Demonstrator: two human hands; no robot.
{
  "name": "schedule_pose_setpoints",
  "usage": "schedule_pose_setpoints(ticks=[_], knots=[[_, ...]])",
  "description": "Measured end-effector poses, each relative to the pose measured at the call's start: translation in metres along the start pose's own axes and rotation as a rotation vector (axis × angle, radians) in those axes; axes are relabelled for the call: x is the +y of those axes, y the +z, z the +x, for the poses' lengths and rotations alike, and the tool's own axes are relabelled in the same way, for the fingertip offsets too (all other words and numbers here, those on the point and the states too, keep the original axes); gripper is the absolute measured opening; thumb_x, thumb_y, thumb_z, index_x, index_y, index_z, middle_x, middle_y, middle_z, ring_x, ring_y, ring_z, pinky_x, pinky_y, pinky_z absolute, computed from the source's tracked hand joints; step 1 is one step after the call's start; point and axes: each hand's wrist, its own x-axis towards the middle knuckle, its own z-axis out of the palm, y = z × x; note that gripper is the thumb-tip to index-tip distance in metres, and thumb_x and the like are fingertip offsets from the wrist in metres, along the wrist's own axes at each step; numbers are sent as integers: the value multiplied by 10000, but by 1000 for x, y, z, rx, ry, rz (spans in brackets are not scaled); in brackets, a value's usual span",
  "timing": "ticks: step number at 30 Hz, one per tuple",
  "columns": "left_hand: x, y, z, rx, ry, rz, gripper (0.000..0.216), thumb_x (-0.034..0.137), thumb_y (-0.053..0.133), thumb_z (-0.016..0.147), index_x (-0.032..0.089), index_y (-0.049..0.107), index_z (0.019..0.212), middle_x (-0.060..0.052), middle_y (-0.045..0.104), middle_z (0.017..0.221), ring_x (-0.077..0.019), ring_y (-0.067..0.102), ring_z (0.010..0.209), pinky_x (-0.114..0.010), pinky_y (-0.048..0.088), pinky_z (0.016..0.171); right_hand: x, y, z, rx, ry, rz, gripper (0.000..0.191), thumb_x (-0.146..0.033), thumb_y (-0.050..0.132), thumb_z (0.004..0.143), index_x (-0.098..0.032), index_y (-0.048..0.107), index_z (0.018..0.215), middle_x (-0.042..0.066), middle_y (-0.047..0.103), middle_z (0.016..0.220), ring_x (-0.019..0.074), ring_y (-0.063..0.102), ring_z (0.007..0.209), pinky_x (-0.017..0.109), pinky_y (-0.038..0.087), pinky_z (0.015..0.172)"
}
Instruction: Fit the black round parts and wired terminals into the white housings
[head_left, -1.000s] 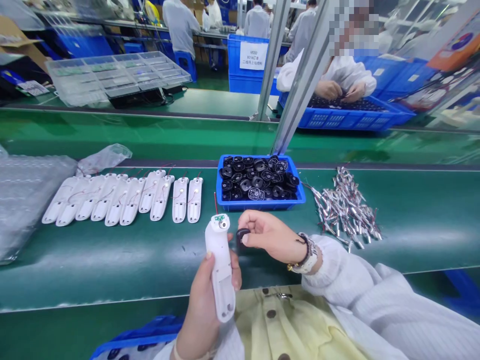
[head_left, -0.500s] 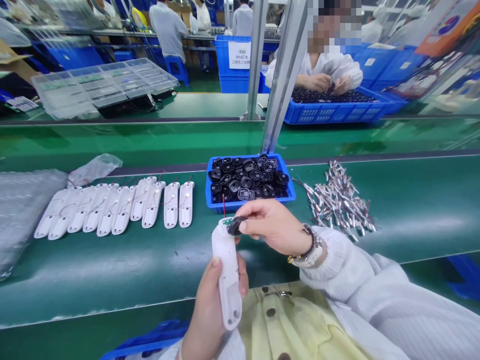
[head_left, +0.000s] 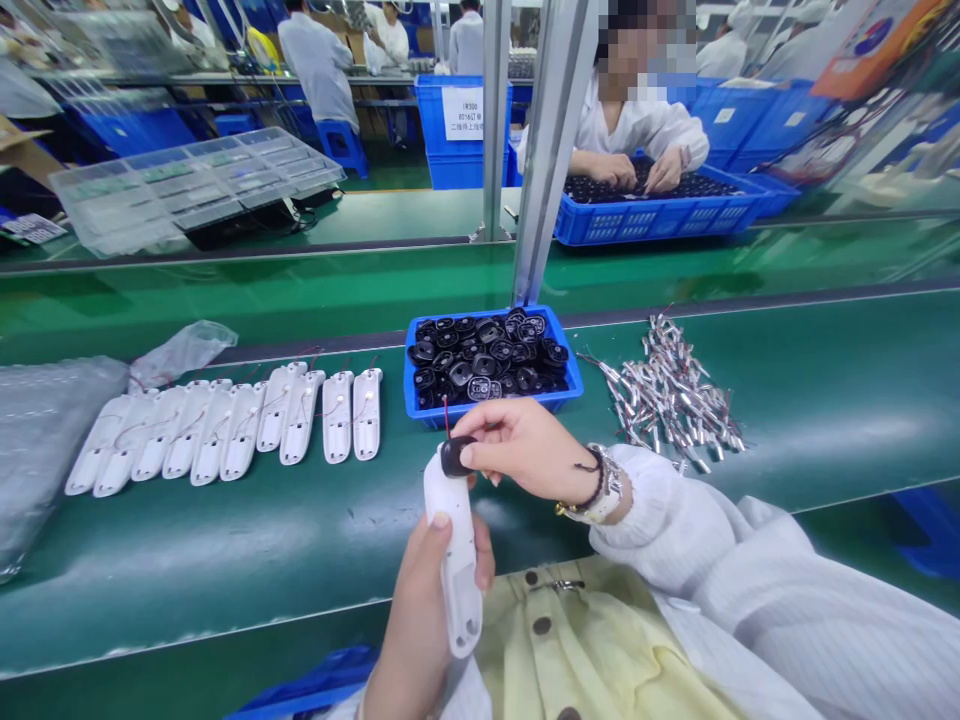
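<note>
My left hand (head_left: 420, 610) grips a long white plastic housing (head_left: 454, 545) upright above my lap, thumb along its side. My right hand (head_left: 525, 450) pinches a small black cap (head_left: 454, 456) and presses it onto the housing's top end, where a thin red wire (head_left: 445, 412) sticks up. Just beyond sits a blue tray (head_left: 487, 405) filled with several more black caps (head_left: 484, 358). A row of several white housings (head_left: 225, 430) with red wires lies on the green belt to the left.
A heap of small silver cylinders with leads (head_left: 667, 395) lies right of the tray. Clear plastic bags (head_left: 45, 430) rest at far left. Across the belt a person in white (head_left: 637, 130) handles parts in a big blue crate (head_left: 660, 215). A metal post (head_left: 551, 150) rises behind the tray.
My right hand brought the black cap from beside the housing up onto its top end and now presses it there. The view shifted slightly.
</note>
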Motion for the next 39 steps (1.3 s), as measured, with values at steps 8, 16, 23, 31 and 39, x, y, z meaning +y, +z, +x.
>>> schedule_pose_setpoints(ticks=[8, 16, 23, 31, 39], knots=[[14, 5, -7, 127, 117, 423, 341, 479, 402, 838, 186, 528, 717, 9, 486, 491, -125, 408, 447, -238, 295, 462, 11, -8, 3, -53, -19, 104, 160, -189, 686, 660, -126, 611, 786, -51, 548, 555, 41, 498, 445, 149, 413, 411], [22, -4, 16, 244, 697, 1416, 425, 414, 513, 792, 221, 532, 1170, -78, 655, 938, -233, 575, 698, -274, 359, 576, 16, -41, -22, -57, 24, -4, 330, -140, 544, 772, -135, 594, 1098, -3, 628, 655, 88, 620, 574, 161, 461, 472], [33, 29, 53, 42, 1059, 1837, 476, 419, 548, 767, 186, 583, 1180, -49, 537, 611, -172, 413, 454, -281, 166, 451, 5, -78, -53, 116, 39, -46, 469, -131, 595, 701, -136, 544, 1167, 12, 648, 724, 118, 634, 672, 187, 484, 513], [21, 104, 88, -345, 1085, 1725, 492, 434, 587, 736, 242, 579, 1189, -132, 646, 909, -287, 569, 735, -324, 354, 579, 12, -176, -106, 499, 112, -134, 279, -209, 570, 757, -90, 576, 1009, -22, 577, 507, 77, 532, 414, 158, 411, 384], [-2, 76, 106, -523, 836, 1371, 222, 302, 621, 734, 267, 679, 946, -44, 701, 712, -211, 647, 615, -273, 481, 577, -23, -301, 5, 971, 146, -606, 194, -189, 483, 885, -98, 514, 1054, 69, 622, 884, 108, 619, 695, 234, 527, 619]])
